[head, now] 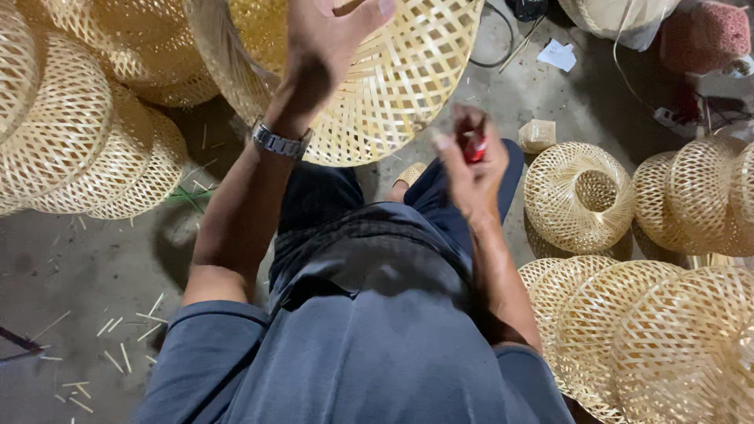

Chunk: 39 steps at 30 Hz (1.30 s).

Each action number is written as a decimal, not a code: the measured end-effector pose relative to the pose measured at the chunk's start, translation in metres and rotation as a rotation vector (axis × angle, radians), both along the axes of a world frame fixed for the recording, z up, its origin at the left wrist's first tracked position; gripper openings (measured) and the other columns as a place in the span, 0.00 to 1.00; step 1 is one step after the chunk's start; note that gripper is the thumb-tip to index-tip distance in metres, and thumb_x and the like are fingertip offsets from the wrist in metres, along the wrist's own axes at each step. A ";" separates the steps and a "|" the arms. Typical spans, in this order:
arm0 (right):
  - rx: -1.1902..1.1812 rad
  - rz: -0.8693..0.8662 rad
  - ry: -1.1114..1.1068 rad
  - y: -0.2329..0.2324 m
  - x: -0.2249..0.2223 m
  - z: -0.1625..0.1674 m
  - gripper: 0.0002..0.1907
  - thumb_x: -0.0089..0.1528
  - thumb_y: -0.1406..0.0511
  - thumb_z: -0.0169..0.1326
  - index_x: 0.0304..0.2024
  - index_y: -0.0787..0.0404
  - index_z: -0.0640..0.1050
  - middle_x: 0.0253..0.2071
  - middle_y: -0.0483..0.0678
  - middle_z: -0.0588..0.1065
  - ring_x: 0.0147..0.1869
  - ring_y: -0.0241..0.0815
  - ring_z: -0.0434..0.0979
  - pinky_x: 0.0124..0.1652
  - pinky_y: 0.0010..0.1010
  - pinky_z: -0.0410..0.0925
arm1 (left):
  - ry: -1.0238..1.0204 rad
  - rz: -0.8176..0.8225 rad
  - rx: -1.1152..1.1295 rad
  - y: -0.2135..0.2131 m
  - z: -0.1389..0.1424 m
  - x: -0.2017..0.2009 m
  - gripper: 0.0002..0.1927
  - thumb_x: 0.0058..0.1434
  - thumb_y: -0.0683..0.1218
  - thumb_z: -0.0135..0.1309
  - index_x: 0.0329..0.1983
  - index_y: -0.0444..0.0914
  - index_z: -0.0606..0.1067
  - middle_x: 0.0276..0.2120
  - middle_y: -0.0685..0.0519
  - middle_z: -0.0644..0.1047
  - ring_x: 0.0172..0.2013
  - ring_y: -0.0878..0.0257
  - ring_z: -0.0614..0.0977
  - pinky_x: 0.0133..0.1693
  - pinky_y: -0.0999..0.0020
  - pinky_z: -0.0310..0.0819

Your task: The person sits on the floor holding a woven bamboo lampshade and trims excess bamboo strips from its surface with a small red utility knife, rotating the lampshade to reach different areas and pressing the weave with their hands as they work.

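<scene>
My left hand (pixel 326 35), with a metal watch on the wrist, grips the rim of a large woven bamboo shade (pixel 393 86) that is held up over my knees. My right hand (pixel 467 169) is blurred and closed around a small red object (pixel 473 147), which looks like a small tool. That hand hovers just below the shade's lower edge, apart from it. I sit low, in dark trousers and a blue-grey shirt.
Several woven bamboo shades are piled at the left (pixel 71 133) and at the right (pixel 577 196), with more at bottom right (pixel 652 338). Bamboo splinters lie on the concrete floor (pixel 94 267). A pink mesh bundle (pixel 707 35) and cables lie at top right.
</scene>
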State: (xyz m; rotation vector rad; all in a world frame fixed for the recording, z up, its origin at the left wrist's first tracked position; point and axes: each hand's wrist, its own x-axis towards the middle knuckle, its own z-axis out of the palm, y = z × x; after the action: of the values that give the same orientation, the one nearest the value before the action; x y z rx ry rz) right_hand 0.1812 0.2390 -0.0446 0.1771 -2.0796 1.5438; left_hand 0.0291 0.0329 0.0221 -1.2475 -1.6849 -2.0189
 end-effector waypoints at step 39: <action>-0.332 0.121 0.081 0.028 -0.035 0.022 0.28 0.67 0.64 0.58 0.67 0.67 0.68 0.55 0.51 0.78 0.37 0.31 0.72 0.36 0.25 0.68 | 0.032 0.020 0.061 0.002 -0.001 0.013 0.13 0.74 0.41 0.57 0.56 0.30 0.71 0.49 0.46 0.79 0.48 0.60 0.84 0.52 0.66 0.83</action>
State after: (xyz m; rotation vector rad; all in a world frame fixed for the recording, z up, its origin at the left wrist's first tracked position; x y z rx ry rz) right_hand 0.1466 0.2671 -0.0227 0.2412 -1.7487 1.8954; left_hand 0.0423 0.0345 0.0211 -1.2315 -1.6024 -2.0126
